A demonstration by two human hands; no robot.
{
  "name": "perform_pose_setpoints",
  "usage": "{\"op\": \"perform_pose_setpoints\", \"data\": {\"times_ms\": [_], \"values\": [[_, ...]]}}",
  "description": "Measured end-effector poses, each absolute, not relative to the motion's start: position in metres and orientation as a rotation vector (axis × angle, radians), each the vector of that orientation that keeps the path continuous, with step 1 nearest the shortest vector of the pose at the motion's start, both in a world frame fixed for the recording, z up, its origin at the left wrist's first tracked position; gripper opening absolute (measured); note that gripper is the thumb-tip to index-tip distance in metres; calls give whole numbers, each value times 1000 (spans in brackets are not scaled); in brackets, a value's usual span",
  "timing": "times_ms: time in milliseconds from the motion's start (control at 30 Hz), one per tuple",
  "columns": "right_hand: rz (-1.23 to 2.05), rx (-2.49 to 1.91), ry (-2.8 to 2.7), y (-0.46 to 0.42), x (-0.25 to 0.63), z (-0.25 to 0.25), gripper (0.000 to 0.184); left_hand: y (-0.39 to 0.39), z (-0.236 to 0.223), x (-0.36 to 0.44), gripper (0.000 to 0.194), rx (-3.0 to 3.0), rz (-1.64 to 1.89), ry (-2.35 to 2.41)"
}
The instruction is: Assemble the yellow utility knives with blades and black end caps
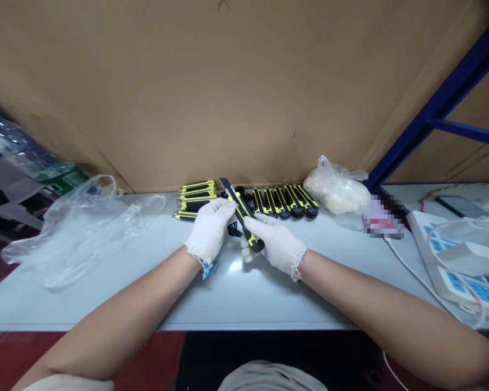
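My left hand [210, 228] and my right hand [275, 244], both in white knit gloves, hold a yellow-and-black utility knife [242, 214] between them. It slants across the fingers, its dark tip pointing away from me. A small black piece [234, 231] shows just below it, beside my left glove, and its shape is unclear. Near my left hand lies a stack of similar knives [198, 195], partly behind the glove. To the right of my hands, a row of such knives [285, 202] lies side by side against the back of the table.
The pale grey table [106, 304] holds a crumpled clear plastic bag [77, 228] on the left and a white bag [336, 187] at the back. A power strip [452, 260], cables and a phone [458, 206] sit on the right. Cardboard [228, 81] and a blue shelf frame [432, 108] stand behind.
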State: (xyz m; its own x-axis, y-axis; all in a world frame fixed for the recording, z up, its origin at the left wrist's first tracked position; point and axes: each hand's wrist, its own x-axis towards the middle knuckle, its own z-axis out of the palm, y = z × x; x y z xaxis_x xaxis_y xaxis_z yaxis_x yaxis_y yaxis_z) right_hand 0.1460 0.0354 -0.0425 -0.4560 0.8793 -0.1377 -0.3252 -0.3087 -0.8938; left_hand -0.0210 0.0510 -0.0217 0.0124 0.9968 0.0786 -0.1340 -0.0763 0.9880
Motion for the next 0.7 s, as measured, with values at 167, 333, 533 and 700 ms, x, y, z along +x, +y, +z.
{"op": "perform_pose_setpoints", "data": {"times_ms": [167, 333, 533, 700], "values": [[1735, -832, -1075, 37, 142, -40, 25, 48, -21, -21, 33, 1243, 1245, 1036], [1670, -951, -1144, 36, 142, -38, 29, 41, -15, -20, 32, 1410, 1210, 1129], [1762, -860, -1053, 39, 143, -36, 35, 38, -13, -18, 31, 1539, 1166, 1279], [1740, -800, -1102, 36, 144, -30, 23, 36, -14, -18, 29, 1487, 1145, 1172]]}}
